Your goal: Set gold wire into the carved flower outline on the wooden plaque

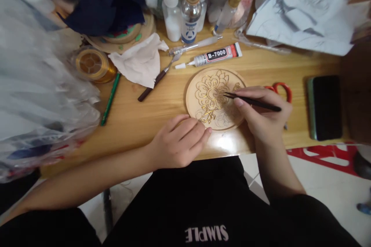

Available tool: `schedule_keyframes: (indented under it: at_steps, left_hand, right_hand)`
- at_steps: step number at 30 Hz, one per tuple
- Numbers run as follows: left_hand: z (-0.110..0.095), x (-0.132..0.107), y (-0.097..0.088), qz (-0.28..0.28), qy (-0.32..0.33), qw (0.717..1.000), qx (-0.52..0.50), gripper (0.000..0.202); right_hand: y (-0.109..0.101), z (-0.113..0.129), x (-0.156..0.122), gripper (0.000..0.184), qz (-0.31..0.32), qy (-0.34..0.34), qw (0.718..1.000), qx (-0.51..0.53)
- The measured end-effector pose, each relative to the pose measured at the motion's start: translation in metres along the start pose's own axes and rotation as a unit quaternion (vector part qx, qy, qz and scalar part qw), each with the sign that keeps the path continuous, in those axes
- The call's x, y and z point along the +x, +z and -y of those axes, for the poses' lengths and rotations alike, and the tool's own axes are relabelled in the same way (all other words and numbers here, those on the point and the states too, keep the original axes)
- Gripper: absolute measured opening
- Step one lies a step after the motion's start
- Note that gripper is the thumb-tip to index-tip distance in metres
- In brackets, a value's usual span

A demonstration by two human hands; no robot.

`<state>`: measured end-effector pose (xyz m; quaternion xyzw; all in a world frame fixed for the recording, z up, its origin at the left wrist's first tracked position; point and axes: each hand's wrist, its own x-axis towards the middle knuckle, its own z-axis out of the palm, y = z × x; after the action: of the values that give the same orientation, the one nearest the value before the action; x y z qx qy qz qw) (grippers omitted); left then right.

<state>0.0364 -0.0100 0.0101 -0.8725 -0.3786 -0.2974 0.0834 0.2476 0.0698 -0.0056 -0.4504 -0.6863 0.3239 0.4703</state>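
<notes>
A round wooden plate (191, 98) lies on the table, with a flower drawn on it and gold wire (213, 81) following many of its lines. Pencil lines without wire show in its lower right part. My left hand (182, 141) is closed at the plate's lower left rim, its bent fingers holding the edge. In my right hand (262, 114) are black tweezers (257, 103), gripped like a pen. Their tips are over the middle of the flower; whether they pinch any wire is too small to tell.
Above the plate lie a B-7000 glue tube (217, 54), a palette knife (153, 85) and a tissue (142, 60). A wire spool (94, 63) and green pencil (110, 98) are left. Bottles (189, 15) stand behind. Red-handled scissors (284, 89) and a phone (324, 108) are right.
</notes>
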Motion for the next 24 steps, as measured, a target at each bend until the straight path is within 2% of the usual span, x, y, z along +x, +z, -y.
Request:
schedule_keyframes:
  at_steps: [4, 6, 8, 11, 14, 17, 20, 24]
  left_hand:
    - [-0.020, 0.008, -0.020, 0.061, -0.040, 0.997, -0.007, 0.025]
    - [-0.033, 0.006, -0.021, 0.059, -0.080, 0.995, -0.019, 0.029]
    - [-0.047, 0.000, -0.014, 0.044, -0.130, 0.990, -0.015, 0.031]
    - [-0.065, -0.010, 0.007, 0.017, -0.228, 0.973, 0.023, 0.027]
    - [-0.076, -0.015, 0.026, -0.024, -0.287, 0.955, 0.073, 0.030]
    - [-0.080, -0.015, 0.035, -0.041, -0.313, 0.942, 0.116, 0.034]
    - [-0.081, -0.012, 0.037, -0.038, -0.314, 0.939, 0.133, 0.035]
    - [-0.081, -0.010, 0.037, -0.025, -0.323, 0.935, 0.147, 0.035]
  right_hand:
    - [-0.012, 0.007, 0.004, 0.018, 0.057, 0.019, 0.998, 0.002]
    - [-0.019, 0.011, 0.011, 0.017, 0.105, 0.008, 0.994, -0.010]
    - [-0.023, 0.015, 0.021, 0.018, 0.155, -0.023, 0.988, -0.017]
    - [-0.022, 0.020, 0.035, 0.018, 0.226, -0.089, 0.970, -0.018]
    - [-0.016, 0.020, 0.043, 0.016, 0.287, -0.152, 0.946, -0.012]
    - [-0.011, 0.016, 0.041, 0.018, 0.327, -0.172, 0.929, -0.006]
    - [-0.011, 0.011, 0.036, 0.024, 0.338, -0.153, 0.929, -0.004]
    - [-0.014, 0.009, 0.032, 0.019, 0.348, -0.149, 0.926, 0.002]
